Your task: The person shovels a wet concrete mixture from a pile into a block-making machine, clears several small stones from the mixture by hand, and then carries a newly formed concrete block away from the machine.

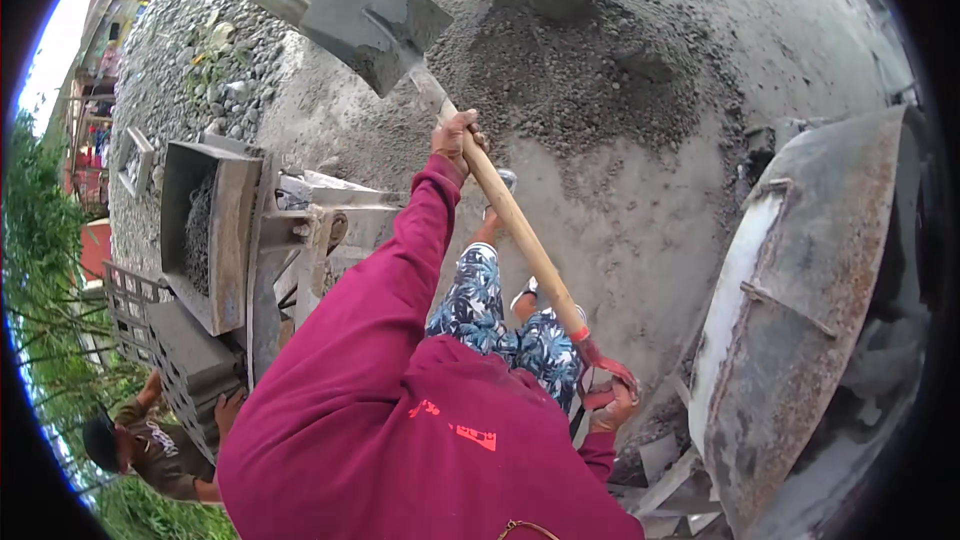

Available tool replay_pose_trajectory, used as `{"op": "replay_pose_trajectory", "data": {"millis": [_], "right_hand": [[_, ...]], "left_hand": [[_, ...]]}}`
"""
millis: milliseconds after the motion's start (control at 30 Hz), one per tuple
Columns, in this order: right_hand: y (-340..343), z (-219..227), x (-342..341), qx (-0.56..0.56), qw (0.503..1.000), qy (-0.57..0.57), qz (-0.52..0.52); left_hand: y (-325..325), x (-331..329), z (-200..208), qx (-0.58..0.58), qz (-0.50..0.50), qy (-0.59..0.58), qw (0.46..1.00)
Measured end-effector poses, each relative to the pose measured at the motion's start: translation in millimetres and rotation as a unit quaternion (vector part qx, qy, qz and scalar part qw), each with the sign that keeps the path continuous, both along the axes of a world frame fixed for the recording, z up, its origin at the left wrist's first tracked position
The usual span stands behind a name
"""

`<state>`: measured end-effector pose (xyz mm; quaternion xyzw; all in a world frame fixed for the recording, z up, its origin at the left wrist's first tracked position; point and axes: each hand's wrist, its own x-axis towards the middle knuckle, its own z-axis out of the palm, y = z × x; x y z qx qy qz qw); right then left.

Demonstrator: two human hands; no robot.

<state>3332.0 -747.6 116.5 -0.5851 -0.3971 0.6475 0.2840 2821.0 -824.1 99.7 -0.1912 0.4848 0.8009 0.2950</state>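
A shovel with a square metal blade [372,15] and a pale wooden shaft [510,210] slants across the view, blade raised at the upper left. My left hand [460,143] is closed round the shaft just below the blade. At the shaft's lower end, my right hand [612,405] is wrapped round the red handle grip [604,364]. The blade's face shows grey smears and carries no visible load. Beyond the shaft lies a heap of dark grey gravelly mix [580,70] with hollows dug into it.
To the left stands a machine with a box-like hopper [238,240] holding grey mix. A co-worker [165,445] has hands at grey hollow blocks [185,350]. A large rusty metal drum or pan [810,310] fills the right. Loose stones [210,70] lie far left.
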Motion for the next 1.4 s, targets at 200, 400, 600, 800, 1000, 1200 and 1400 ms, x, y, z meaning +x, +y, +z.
{"op": "replay_pose_trajectory", "data": {"millis": [200, 400, 600, 800, 1000, 1200, 1400], "right_hand": [[-139.4, 47.4, 148.8, 0.032, 0.920, -0.376, -0.101], [-92.2, 99.9, 111.3, -0.257, 0.895, -0.347, -0.113], [-40.7, -62.8, -68.2, -0.247, 0.896, -0.068, -0.363], [3.6, -258.0, -204.5, -0.300, 0.848, -0.083, -0.430], [-79.9, -424.9, -109.0, -0.320, 0.830, -0.143, -0.433], [-93.3, -362.9, -110.1, -0.248, 0.838, -0.195, -0.444], [-117.7, -176.5, -78.3, -0.019, 0.901, -0.417, -0.117]], "left_hand": [[104.9, 280.7, -242.4, -0.213, -0.274, -0.275, 0.896], [78.3, 433.1, -353.5, -0.275, -0.341, -0.459, 0.773], [185.2, 144.5, -454.9, -0.273, -0.342, -0.324, 0.839], [258.5, -64.9, -553.9, -0.280, -0.336, -0.228, 0.870], [238.8, -22.2, -617.7, -0.204, -0.294, -0.190, 0.914], [206.9, -24.2, -577.1, -0.236, -0.269, -0.200, 0.912], [141.3, 31.0, -442.5, -0.230, -0.266, -0.278, 0.894]]}}
